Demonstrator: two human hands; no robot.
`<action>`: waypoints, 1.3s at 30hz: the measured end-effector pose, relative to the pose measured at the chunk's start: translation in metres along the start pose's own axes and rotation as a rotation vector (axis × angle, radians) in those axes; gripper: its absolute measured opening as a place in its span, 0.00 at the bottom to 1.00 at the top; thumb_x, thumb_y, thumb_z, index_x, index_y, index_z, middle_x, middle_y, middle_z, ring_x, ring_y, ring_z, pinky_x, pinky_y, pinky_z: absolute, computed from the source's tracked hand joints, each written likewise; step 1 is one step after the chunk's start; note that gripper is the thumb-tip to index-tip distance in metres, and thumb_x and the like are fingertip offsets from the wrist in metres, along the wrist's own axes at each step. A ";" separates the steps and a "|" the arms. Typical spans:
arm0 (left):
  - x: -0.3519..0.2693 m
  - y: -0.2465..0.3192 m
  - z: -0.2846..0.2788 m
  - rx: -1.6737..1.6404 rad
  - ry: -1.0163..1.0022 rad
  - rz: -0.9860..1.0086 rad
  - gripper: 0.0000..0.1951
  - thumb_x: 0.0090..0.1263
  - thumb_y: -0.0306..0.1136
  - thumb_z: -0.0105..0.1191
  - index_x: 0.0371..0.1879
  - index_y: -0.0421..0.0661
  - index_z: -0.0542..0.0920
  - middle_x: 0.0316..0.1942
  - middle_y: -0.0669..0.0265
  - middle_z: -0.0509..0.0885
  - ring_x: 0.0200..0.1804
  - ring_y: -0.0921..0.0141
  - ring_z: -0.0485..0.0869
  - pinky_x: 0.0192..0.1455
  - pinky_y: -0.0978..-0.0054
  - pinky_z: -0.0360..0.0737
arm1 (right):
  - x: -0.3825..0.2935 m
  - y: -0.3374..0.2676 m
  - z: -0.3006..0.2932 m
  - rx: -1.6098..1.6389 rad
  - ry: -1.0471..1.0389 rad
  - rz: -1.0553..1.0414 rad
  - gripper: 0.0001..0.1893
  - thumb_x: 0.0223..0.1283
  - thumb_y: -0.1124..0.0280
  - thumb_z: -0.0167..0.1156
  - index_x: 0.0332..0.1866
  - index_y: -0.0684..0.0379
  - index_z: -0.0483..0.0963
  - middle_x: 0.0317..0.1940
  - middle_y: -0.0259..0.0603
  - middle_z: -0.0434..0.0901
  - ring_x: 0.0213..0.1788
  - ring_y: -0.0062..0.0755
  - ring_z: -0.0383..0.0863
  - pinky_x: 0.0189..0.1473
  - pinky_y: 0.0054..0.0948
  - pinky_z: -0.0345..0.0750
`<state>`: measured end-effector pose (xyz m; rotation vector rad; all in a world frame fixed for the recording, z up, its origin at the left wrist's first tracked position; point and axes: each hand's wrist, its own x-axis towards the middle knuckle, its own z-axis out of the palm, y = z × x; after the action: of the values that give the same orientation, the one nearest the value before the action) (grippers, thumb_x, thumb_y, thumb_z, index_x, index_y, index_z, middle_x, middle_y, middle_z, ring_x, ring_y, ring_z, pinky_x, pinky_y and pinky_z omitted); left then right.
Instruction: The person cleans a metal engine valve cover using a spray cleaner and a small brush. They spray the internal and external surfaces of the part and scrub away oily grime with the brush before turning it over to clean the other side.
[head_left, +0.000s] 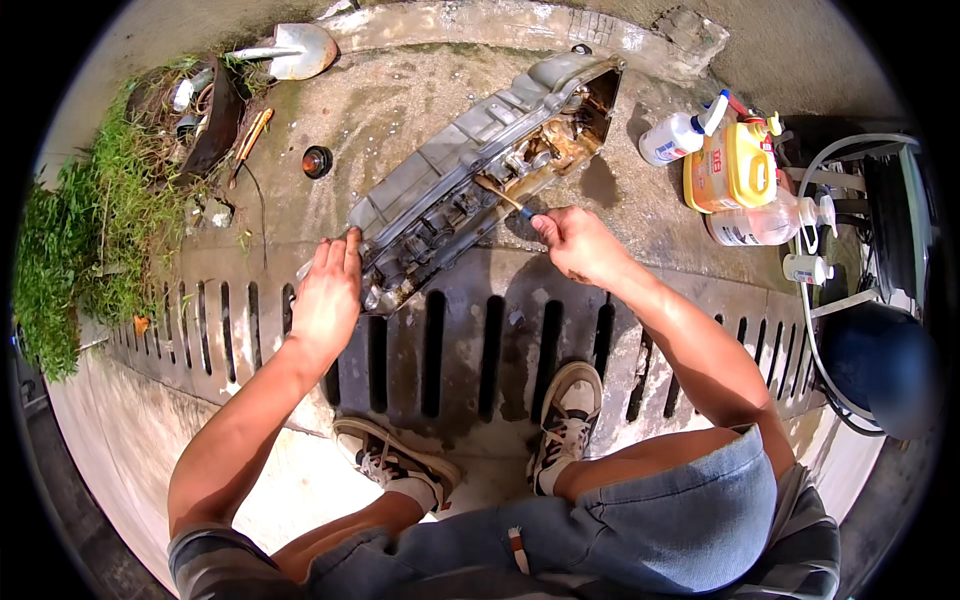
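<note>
A long grey cast-metal engine cover lies at a slant across the concrete, its open side facing me and stained with brown oily residue. My left hand rests on its near left end, fingers spread along the edge. In my right hand is a slim brush-like tool with a dark blue handle. Its brownish tip touches or hovers just over the cover's inner edge, near the middle; contact cannot be told. Part of the handle is hidden by my fingers.
A slotted drain cover runs beneath the part's near end, before my shoes. To the right stand a spray bottle, a yellow jug, a clear pump bottle and a hose. Leftward are a round cap and a shovel.
</note>
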<state>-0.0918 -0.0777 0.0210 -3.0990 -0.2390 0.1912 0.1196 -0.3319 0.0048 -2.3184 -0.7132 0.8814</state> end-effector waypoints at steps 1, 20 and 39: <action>0.000 0.000 -0.001 -0.008 0.002 -0.001 0.28 0.64 0.20 0.45 0.66 0.31 0.64 0.52 0.50 0.75 0.61 0.53 0.73 0.63 0.65 0.75 | 0.010 0.005 0.000 -0.053 0.061 -0.054 0.23 0.73 0.58 0.49 0.28 0.67 0.76 0.17 0.56 0.77 0.24 0.57 0.80 0.34 0.46 0.76; 0.001 -0.003 0.005 -0.108 -0.046 -0.067 0.32 0.59 0.18 0.49 0.68 0.34 0.62 0.57 0.48 0.73 0.65 0.50 0.70 0.65 0.60 0.72 | 0.003 0.001 0.004 -0.225 0.224 -0.241 0.18 0.69 0.61 0.54 0.31 0.67 0.77 0.22 0.61 0.77 0.30 0.62 0.79 0.36 0.51 0.76; 0.008 -0.005 -0.001 -0.052 -0.038 -0.064 0.27 0.65 0.21 0.46 0.66 0.34 0.64 0.54 0.50 0.75 0.62 0.52 0.72 0.60 0.63 0.78 | -0.003 -0.005 0.018 -0.049 0.022 -0.047 0.20 0.72 0.60 0.53 0.28 0.68 0.73 0.13 0.54 0.73 0.18 0.49 0.77 0.28 0.45 0.73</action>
<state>-0.0843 -0.0718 0.0210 -3.1357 -0.3485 0.2469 0.1038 -0.3246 -0.0020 -2.3410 -0.7854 0.8247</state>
